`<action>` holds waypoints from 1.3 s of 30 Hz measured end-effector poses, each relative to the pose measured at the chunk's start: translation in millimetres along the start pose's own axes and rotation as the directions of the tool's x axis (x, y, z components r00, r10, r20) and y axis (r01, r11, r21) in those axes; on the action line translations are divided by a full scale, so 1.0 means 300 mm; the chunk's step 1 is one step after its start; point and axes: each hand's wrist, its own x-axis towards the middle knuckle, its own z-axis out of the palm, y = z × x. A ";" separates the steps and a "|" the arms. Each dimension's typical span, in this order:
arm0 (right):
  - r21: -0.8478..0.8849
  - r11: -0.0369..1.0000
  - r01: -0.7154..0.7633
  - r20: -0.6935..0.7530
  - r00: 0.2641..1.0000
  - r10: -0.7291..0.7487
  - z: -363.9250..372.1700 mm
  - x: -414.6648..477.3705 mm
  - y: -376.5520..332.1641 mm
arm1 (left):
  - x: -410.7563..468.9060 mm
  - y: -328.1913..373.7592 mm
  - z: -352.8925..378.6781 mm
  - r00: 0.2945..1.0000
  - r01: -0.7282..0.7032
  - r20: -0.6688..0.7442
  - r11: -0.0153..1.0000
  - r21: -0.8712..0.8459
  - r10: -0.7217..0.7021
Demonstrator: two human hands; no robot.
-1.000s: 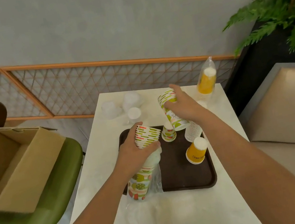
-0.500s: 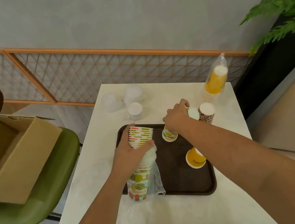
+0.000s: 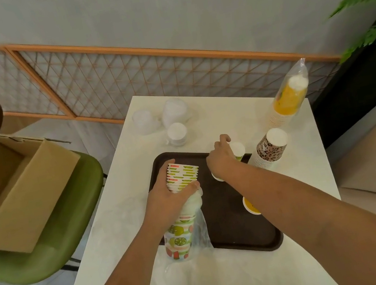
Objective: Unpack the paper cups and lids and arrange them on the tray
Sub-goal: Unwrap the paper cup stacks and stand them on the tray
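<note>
Task partly done. On the dark brown rectangular plastic tray (image 3: 227, 228) stands one orange paper cup (image 3: 250, 206). The right hand (image 3: 220, 160) grasps a green-patterned paper cup (image 3: 238, 151) at the tray's far edge. The left hand (image 3: 166, 197) grips a half-sleeved fruit-print paper cup stack (image 3: 182, 174) over its left edge. Clear plastic lids (image 3: 176, 131) lie beyond the tray, not yet placed

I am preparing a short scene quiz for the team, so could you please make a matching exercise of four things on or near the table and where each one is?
Things:
1. leopard-print cup stack
2. cardboard box
3. fruit-print cup stack
4. green-print cup

Places:
A. on the green chair
B. gripped by the left hand
C. on the table, right of the tray
D. gripped by the right hand at the tray's far edge

Pairs: 1-C, 2-A, 3-B, 4-D.
</note>
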 end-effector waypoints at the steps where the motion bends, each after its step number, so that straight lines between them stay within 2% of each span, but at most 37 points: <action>1: -0.025 1.000 0.016 0.025 1.000 -0.016 0.006 0.002 -0.008 | 0.000 -0.003 0.001 1.000 0.002 0.004 1.000 0.004 -0.002; 4: -0.059 0.997 0.041 0.062 0.997 -0.037 0.039 0.001 -0.028 | 0.001 -0.010 0.004 1.000 0.006 0.011 1.000 0.014 -0.007; 7: -0.050 0.997 0.063 0.002 0.998 -0.063 0.078 0.003 -0.037 | 0.003 -0.013 0.012 1.000 0.003 0.009 1.000 0.016 -0.003; 11: 0.017 1.000 0.014 -0.098 0.995 -0.013 0.095 -0.008 -0.030 | 0.006 -0.013 0.025 1.000 -0.011 0.013 1.000 0.008 0.011; 16: 0.175 0.984 -0.042 -0.157 0.985 0.070 0.105 -0.046 0.003 | 0.003 0.005 0.042 1.000 -0.022 0.010 1.000 -0.004 0.022; 20: 0.307 0.946 -0.100 -0.115 0.983 0.141 0.114 -0.065 0.023 | -0.012 0.023 0.055 1.000 -0.026 0.006 1.000 -0.015 0.026; 25: 0.380 0.923 -0.065 -0.171 0.976 0.139 0.126 -0.055 0.041 | -0.036 0.040 0.072 0.999 -0.032 -0.001 0.999 -0.034 0.032; 34: 0.392 0.917 0.067 -0.330 0.941 0.072 0.165 -0.065 0.085 | -0.068 0.067 0.110 0.999 -0.048 -0.004 0.998 -0.043 0.048; 36: 0.502 0.855 0.130 -0.430 0.895 0.116 0.159 -0.094 0.107 | -0.067 0.065 0.108 0.999 -0.052 0.000 0.998 -0.046 0.052; 37: 0.612 0.763 0.207 -0.494 0.854 0.165 0.149 -0.116 0.117 | -0.066 0.063 0.106 0.999 -0.052 0.005 0.998 -0.048 0.053; 38: 0.745 0.592 0.306 -0.532 0.809 0.251 0.134 -0.149 0.128 | -0.066 0.064 0.102 0.999 -0.052 0.009 0.997 -0.050 0.053; 39: 0.841 0.351 0.411 -0.525 0.777 0.348 0.116 -0.191 0.137 | -0.068 0.068 0.097 0.998 -0.055 0.009 0.997 -0.049 0.055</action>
